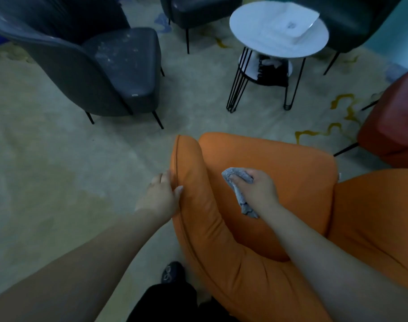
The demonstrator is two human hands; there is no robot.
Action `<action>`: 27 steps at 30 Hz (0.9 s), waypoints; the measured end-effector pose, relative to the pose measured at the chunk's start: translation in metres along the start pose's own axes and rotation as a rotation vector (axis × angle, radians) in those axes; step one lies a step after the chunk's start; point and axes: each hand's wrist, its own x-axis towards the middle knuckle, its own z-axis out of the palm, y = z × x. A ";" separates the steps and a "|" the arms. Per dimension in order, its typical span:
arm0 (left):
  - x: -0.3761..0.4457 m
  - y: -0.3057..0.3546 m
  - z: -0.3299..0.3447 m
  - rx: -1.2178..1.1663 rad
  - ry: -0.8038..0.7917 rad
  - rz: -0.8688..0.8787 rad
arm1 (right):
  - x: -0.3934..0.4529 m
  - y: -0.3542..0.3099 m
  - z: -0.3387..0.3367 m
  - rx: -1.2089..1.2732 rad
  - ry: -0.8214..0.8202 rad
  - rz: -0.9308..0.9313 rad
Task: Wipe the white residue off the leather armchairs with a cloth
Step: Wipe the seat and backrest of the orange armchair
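the right hand grips the grey cloth against the seat of the orange armchair, while the left hand rests with relaxed fingers on its armrest. this chair's leather looks clean, so it seems nearly done. the dark armchair beyond shows white specks on its seat, so it is yet to be wiped.

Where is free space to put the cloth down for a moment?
The orange seat ahead of the right hand is bare, up to its front edge. The round table is mostly covered by paper. The dark armchair seat carries white residue.
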 end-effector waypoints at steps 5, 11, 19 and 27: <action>0.000 -0.015 -0.029 0.047 -0.025 0.084 | 0.004 -0.034 0.010 0.019 0.050 -0.007; 0.031 -0.050 -0.086 0.123 -0.013 0.244 | 0.014 -0.090 0.048 0.003 0.151 -0.003; 0.080 -0.123 -0.159 0.313 0.002 0.362 | 0.039 -0.157 0.112 0.038 0.251 0.014; 0.124 -0.151 -0.185 0.497 0.039 0.458 | 0.068 -0.187 0.142 0.012 0.293 0.009</action>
